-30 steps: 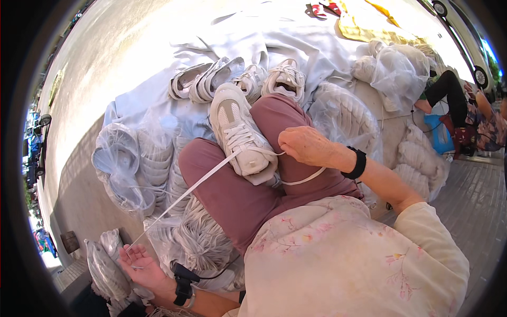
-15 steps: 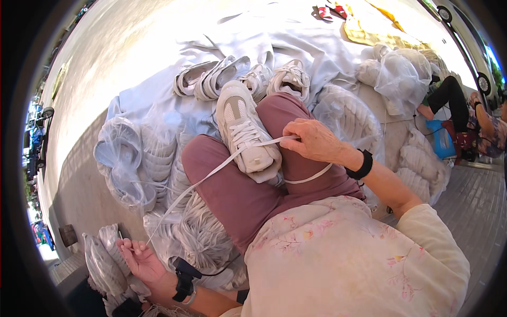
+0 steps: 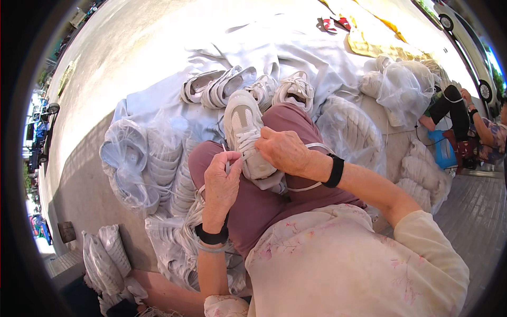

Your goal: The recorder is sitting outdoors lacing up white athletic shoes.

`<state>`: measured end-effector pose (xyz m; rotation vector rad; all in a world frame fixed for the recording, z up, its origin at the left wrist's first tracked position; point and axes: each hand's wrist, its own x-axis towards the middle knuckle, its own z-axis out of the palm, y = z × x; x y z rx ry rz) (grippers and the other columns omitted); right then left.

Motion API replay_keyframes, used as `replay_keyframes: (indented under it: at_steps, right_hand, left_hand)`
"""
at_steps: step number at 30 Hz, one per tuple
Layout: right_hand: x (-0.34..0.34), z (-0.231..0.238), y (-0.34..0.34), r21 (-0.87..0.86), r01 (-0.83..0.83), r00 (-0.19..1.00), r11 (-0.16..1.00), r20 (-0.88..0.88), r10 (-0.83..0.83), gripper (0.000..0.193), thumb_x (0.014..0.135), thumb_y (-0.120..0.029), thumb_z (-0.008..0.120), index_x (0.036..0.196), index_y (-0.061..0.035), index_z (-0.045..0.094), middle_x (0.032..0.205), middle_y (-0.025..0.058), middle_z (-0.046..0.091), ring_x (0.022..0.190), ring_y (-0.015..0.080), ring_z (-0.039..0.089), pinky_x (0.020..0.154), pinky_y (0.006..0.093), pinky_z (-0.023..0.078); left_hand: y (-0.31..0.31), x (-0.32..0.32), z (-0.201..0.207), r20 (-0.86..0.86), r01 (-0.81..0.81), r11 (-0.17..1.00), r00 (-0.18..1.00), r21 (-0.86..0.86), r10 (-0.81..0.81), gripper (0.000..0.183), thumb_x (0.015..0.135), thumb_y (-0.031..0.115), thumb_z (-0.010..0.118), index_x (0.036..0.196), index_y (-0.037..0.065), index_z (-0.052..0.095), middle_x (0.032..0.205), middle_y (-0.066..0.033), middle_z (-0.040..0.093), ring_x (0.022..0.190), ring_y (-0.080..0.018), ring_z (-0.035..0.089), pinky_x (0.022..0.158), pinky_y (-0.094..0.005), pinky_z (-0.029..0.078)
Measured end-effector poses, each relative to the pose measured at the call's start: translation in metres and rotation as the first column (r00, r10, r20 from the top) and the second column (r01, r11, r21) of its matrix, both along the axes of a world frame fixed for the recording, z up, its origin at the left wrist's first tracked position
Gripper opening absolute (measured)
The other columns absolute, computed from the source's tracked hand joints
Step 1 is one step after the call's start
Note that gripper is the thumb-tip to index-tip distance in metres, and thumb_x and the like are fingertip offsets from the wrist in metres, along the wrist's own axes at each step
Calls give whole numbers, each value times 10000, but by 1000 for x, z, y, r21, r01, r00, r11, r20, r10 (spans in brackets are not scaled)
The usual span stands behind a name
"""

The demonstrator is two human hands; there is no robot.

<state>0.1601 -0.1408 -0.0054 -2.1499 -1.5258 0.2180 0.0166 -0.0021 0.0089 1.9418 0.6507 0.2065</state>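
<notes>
A white-and-beige sneaker rests between my knees, toe pointing away, its white shoelace laced across the front. My left hand is at the shoe's left side, thumb and fingers pinched on a white lace; a thin pale tip sticks up from the pinch, too small to name. My right hand is closed over the lacing from the right, its fingertips partly hidden against the shoe. A loose white lace loops around my right thigh.
More pale sneakers stand beyond my knees on a light sheet. Clear bags of shoes lie left and right. A bundle of laces is by my left thigh. Another person sits at far right beside a blue bag.
My left hand has come from the far lower left, where it held the lace stretched out, up to the shoe. My right hand has moved left onto the lacing.
</notes>
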Motion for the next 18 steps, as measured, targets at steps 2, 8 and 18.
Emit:
replay_keyframes:
  at_steps: [2,8,18]
  right_hand:
    - [0,4,1,-40,-16,1000,999,21,17,47,768,-82,599,780,-37,595,842,122,557,710,306,621,597,403,505]
    - [14,-3,6,-70,-46,998,996,-53,42,41,761,-84,578,748,-48,568,823,116,550,704,300,594,615,398,479]
    - [9,-5,-2,-20,-37,992,999,-118,34,61,765,-103,599,809,-64,586,828,99,541,764,294,598,650,393,489]
  left_hand:
    - [2,2,-12,10,27,999,1000,47,-27,171,864,109,629,1007,17,623,866,-44,619,670,-110,554,614,-242,458]
    - [0,9,-10,-37,11,999,999,43,-9,184,809,67,629,974,-14,617,930,-157,629,842,-278,625,758,-342,485]
    - [2,9,-20,55,50,971,996,233,-64,156,857,86,626,995,15,613,857,-43,609,550,-83,540,484,-235,450]
